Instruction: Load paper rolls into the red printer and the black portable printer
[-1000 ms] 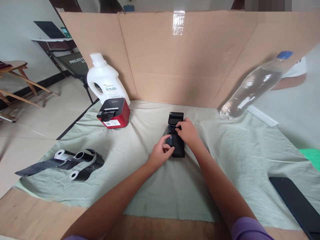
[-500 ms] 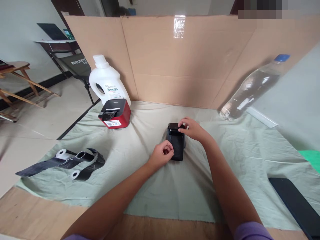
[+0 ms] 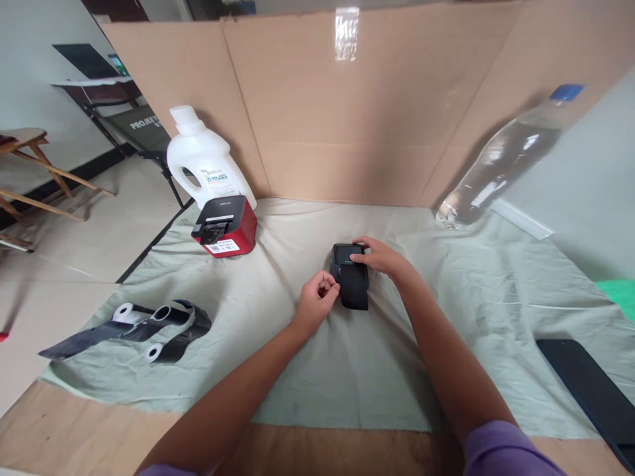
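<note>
A small black portable printer (image 3: 343, 254) sits on the cloth in the middle, its lid down. From its front a strip of black paper (image 3: 354, 291) hangs toward me. My right hand (image 3: 381, 256) grips the printer's right side, thumb on top of the lid and fingers behind its far edge. My left hand (image 3: 317, 299) is closed in a pinch at the strip's left edge, beside the printer; the fingertips partly hide what lies between them.
Several rolls of black paper (image 3: 173, 347) lie at left. Behind them stand a red and black printer (image 3: 243, 231) and a white detergent bottle (image 3: 203, 155). A clear bottle (image 3: 510, 165) leans against the cardboard screen (image 3: 317, 106). A phone (image 3: 585, 390) rests at right.
The printer's lid, raised before, is now down under my right thumb. My left hand has slid slightly left and up along the paper strip's edge. The view has shifted slightly.
</note>
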`<action>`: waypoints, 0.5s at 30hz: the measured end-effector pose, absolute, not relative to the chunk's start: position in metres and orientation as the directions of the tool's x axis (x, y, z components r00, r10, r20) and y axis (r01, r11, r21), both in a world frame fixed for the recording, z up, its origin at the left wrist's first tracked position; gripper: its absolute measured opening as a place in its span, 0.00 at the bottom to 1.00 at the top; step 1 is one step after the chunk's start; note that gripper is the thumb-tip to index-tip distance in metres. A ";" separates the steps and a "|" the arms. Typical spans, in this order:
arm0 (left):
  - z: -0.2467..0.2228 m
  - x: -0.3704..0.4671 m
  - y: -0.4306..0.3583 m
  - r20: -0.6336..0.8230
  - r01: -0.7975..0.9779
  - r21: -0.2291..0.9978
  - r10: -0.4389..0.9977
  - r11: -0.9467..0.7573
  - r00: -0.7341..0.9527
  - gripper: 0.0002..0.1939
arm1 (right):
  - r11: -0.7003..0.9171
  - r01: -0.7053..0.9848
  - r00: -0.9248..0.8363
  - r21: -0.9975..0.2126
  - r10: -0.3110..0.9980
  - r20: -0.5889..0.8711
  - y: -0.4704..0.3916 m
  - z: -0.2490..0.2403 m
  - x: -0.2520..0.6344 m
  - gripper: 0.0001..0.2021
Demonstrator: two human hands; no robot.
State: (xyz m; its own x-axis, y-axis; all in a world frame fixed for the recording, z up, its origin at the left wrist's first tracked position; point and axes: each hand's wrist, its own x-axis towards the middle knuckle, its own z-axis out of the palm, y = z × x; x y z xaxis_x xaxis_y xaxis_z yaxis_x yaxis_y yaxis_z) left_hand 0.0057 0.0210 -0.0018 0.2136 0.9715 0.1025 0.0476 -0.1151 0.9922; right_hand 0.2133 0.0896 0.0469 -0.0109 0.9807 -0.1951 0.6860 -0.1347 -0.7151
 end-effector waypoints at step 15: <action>0.004 0.021 0.063 -0.226 0.132 0.972 0.917 0.193 0.329 0.35 | 0.076 0.363 0.299 -0.929 0.934 0.194 0.010 0.011 0.188 0.27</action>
